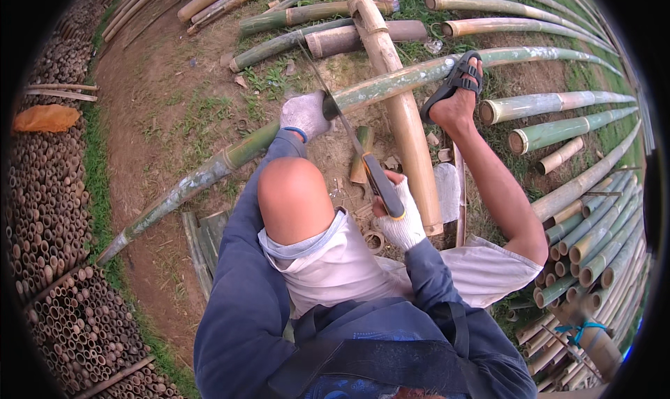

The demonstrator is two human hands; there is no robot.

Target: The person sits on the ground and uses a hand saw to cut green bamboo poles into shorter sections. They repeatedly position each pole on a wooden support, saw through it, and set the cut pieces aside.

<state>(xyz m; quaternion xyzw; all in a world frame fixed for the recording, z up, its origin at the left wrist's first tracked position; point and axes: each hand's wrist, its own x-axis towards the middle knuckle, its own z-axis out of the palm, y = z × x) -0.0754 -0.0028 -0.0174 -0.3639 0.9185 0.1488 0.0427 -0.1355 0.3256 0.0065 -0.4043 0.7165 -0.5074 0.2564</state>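
Note:
A long green bamboo pole (391,83) with whitish patches runs from low on the left up to the far right. My left hand (305,115), in a pale knitted glove, is closed around it. Just right of that hand, the thin blade of a hand saw (377,179) crosses the pole; whether it has cut in cannot be made out. My right hand (403,214), gloved with bare fingertips, is wrapped around the saw's black and orange handle. My sandalled foot (458,85) presses on the pole farther right. Beneath the pole lies a thick pale bamboo log (412,148).
Cut bamboo poles (537,104) lie on the grass at the right, above a stack of green poles (593,252). Short brown bamboo pieces (43,196) are piled along the left. A short offcut (361,154) lies beside the blade. More poles (293,18) lie at the far side.

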